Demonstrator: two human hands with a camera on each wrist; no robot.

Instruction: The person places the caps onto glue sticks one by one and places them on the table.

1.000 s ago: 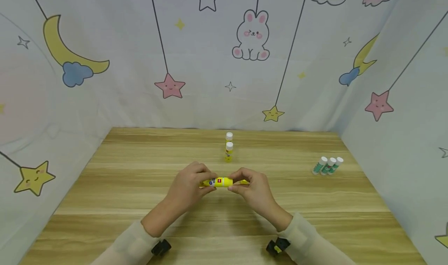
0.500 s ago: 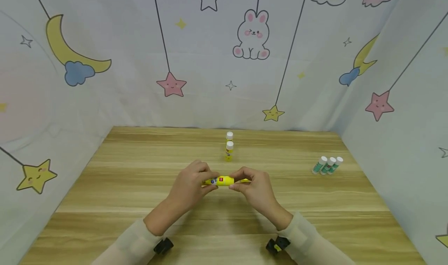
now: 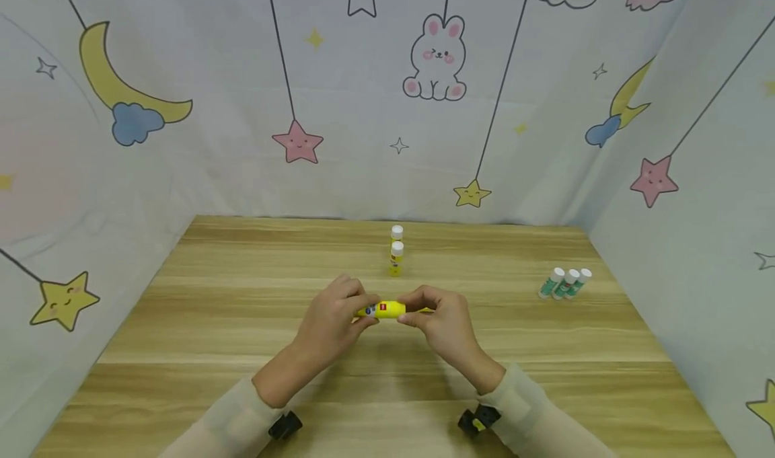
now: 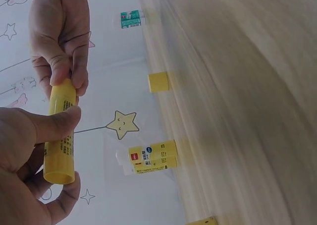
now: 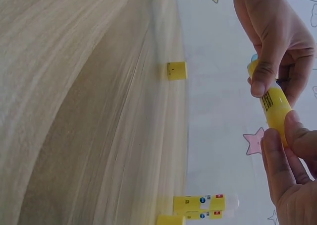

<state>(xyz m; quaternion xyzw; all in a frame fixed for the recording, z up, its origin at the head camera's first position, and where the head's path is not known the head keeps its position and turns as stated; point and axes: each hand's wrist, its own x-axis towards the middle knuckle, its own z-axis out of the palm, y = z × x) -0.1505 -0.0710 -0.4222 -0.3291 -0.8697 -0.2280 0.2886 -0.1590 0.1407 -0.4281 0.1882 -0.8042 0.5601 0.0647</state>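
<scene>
Both hands hold a yellow glue stick point(image 3: 387, 309) level above the wooden table. My left hand point(image 3: 331, 310) grips its left part between thumb and fingers. At the other end my right hand point(image 3: 445, 315) pinches the narrower tip. The left wrist view shows a hollow-looking round rim at the end of the glue stick point(image 4: 60, 160) by the left hand. Beyond the hands two yellow glue sticks with white caps point(image 3: 396, 259) stand upright, one behind the other. A short yellow cylinder point(image 4: 158, 82) stands on the table, and a second yellow piece point(image 4: 203, 221) shows at the frame's lower edge.
Three green glue sticks with white caps point(image 3: 566, 284) stand close together at the table's right. A white curtain point(image 3: 242, 108) printed with stars, moons and a rabbit hangs round the back and sides of the wooden table point(image 3: 242, 270). Black wrist cameras point(image 3: 284, 426) sit below the sleeves.
Both hands and the held glue stick have shifted slightly to the right in the head view. The grip looks the same, and the standing glue sticks keep their places.
</scene>
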